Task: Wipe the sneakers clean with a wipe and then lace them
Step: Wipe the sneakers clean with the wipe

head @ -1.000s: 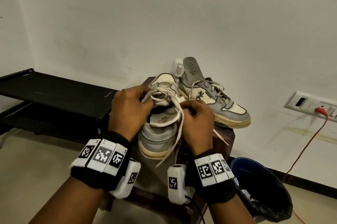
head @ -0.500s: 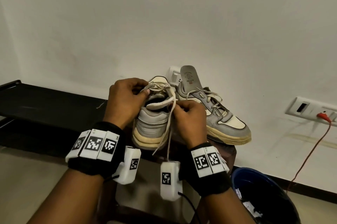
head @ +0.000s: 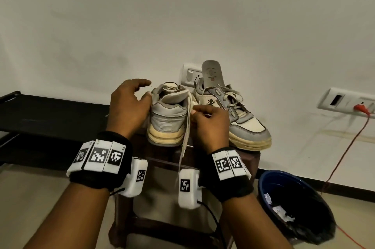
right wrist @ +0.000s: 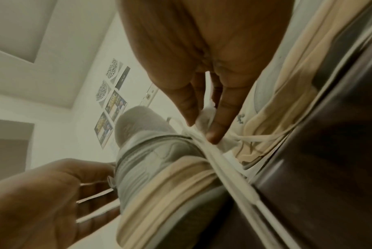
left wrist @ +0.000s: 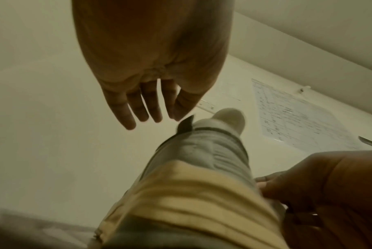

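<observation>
Two grey-and-cream sneakers stand on a dark wooden stool (head: 251,155). The left sneaker (head: 168,121) has its heel toward me; the right sneaker (head: 239,121) has an insole (head: 212,74) sticking up from it. My left hand (head: 129,106) hovers beside the left sneaker's collar, thumb near it, fingers relaxed and holding nothing; the left wrist view shows this left hand (left wrist: 146,104) with straight fingers above the sneaker heel (left wrist: 202,160). My right hand (head: 209,123) pinches the cream lace (head: 183,147), which hangs past the stool edge. In the right wrist view the fingertips (right wrist: 212,134) squeeze that lace (right wrist: 229,176).
A blue bin (head: 263,183) with a black liner and used wipes sits on the floor at the right. A black rack (head: 50,110) runs along the left. Wall sockets (head: 345,100) and a red wire (head: 343,159) lie at the right, another socket (head: 189,75) behind the shoes.
The left sneaker has been lowered onto the stool, heel toward me. My left hand has let go of its top and opened. My right hand keeps pinching the lace.
</observation>
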A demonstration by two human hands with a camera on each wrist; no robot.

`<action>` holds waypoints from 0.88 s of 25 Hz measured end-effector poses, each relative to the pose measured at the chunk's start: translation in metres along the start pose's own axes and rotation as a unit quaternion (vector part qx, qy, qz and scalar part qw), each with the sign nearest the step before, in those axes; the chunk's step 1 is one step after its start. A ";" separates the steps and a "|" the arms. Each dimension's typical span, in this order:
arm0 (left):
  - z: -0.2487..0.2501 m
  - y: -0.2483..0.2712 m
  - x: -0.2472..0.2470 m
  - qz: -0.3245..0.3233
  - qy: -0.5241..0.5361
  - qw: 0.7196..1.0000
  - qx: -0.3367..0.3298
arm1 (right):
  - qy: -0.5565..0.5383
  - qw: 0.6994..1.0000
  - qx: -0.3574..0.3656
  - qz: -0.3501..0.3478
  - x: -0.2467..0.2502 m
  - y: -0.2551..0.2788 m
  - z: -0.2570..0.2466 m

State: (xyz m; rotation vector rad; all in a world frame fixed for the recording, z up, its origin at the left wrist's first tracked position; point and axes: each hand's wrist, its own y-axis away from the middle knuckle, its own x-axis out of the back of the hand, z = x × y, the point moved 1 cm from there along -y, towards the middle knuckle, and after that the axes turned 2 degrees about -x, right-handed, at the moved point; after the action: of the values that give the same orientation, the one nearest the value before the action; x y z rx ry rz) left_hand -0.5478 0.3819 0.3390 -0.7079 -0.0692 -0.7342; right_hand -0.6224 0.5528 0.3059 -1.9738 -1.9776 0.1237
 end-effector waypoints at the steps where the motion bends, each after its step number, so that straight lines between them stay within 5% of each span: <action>1: 0.010 0.007 0.003 0.024 -0.032 0.999 -0.032 | -0.033 0.999 -0.025 -0.002 0.007 0.006 0.002; 4: 0.042 0.043 0.002 0.035 -0.098 0.989 -0.109 | -0.110 0.990 -0.091 -0.017 0.030 0.025 0.006; 7: 0.066 0.097 -0.013 -0.029 -0.128 0.980 -0.148 | -0.115 0.989 -0.089 -0.014 0.060 0.052 0.007; 14: 0.091 0.166 -0.068 -0.270 -0.162 0.949 -0.019 | -0.117 0.983 -0.143 -0.007 0.145 0.099 0.010; 22: 0.130 0.195 -0.207 -0.396 -0.067 0.916 0.001 | -0.043 0.983 -0.165 0.061 0.269 0.072 0.073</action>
State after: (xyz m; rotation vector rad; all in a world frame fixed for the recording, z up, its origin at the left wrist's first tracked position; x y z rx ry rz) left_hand -0.5555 0.6861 0.2674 -0.7250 -0.5057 -1.4583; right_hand -0.5690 0.8329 0.2643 -2.3332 -2.0375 -0.0987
